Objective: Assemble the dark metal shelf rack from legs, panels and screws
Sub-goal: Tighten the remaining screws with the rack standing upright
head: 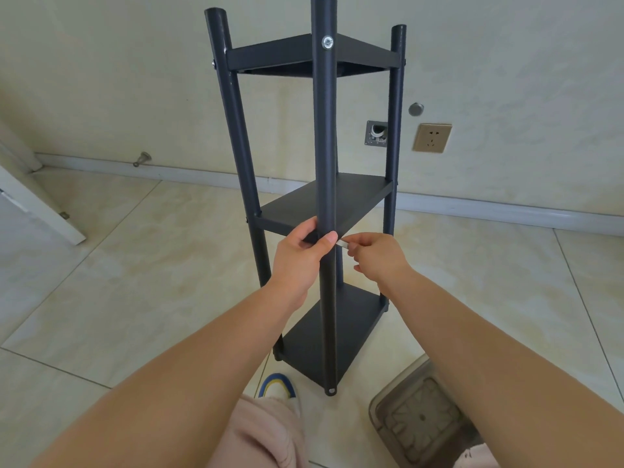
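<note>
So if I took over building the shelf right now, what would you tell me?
Left hand grips the near leg at the middle panel. Right hand pinches a small silver piece, maybe a screw or tool, beside that leg.
The rack stands upright on the floor; top panel, middle and bottom panel sit between the legs.
Done: the near leg's top screw is in.
Left: the near leg's middle joint, probably.

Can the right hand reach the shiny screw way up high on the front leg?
Probably yes. The right hand is busy pinching a small silver piece, but nothing blocks the way up the front leg to the screw.
</note>
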